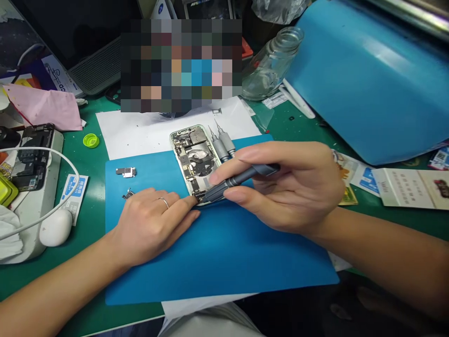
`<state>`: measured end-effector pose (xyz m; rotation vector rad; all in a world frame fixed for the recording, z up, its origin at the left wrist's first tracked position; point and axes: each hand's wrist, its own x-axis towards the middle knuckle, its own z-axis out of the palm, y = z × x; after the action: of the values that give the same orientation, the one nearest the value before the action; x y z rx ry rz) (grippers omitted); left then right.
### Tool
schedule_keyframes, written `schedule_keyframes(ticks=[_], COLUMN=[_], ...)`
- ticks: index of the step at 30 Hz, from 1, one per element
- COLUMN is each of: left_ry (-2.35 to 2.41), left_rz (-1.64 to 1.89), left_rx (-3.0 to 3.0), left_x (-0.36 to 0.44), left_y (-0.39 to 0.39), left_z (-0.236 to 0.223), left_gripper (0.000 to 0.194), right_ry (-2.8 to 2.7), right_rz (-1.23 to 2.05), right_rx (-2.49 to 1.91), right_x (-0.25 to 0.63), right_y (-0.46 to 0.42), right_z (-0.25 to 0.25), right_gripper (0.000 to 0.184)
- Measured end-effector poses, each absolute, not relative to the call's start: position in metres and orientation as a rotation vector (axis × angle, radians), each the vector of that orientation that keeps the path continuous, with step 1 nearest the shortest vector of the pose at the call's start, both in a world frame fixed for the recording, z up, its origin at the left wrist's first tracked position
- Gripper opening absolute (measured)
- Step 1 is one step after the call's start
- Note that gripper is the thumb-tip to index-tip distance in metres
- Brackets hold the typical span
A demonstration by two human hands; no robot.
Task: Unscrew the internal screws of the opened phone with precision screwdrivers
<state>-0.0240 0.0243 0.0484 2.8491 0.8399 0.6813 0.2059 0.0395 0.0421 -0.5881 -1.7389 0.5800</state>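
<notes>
An opened phone [199, 159] with its inner parts bare lies face down on a blue mat [217, 252]. My left hand [154, 220] rests on the mat with fingers stretched out. One fingertip touches the phone's lower left corner, and its thumb lies just below. My right hand [291, 187] grips a dark grey pen-shaped tool [235, 182] between thumb and fingers. The tool's tapered end is over the phone's bottom edge; its very tip is hard to make out. Two grey precision screwdrivers [222, 142] lie beside the phone's right side, partly behind my right hand.
Small metal parts [125, 172] sit on the mat's left side. White paper [115, 135] lies behind the mat. A glass jar [273, 63] and a large blue sheet [372, 75] are at the back right. On the left stand a white box [52, 164] and a lime cap [91, 140].
</notes>
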Motion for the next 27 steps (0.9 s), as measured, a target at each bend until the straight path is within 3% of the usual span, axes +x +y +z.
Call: schedule_keyframes(ticks=[10, 27], left_ry=[0.875, 0.911], left_rz=[0.681, 0.661], left_rx=[2.813, 2.814], left_x=[-0.0239, -0.0215], left_y=[0.0246, 0.0242], left_z=[0.0469, 0.0493], left_gripper=[0.018, 0.022], right_ry=[-1.686, -1.745], right_rz=[0.576, 0.557], right_rx=[-0.563, -0.582], right_x=[0.205, 0.2079], right_y=[0.0377, 0.0403], right_z=[0.0402, 0.0433], right_gripper=[0.059, 0.052])
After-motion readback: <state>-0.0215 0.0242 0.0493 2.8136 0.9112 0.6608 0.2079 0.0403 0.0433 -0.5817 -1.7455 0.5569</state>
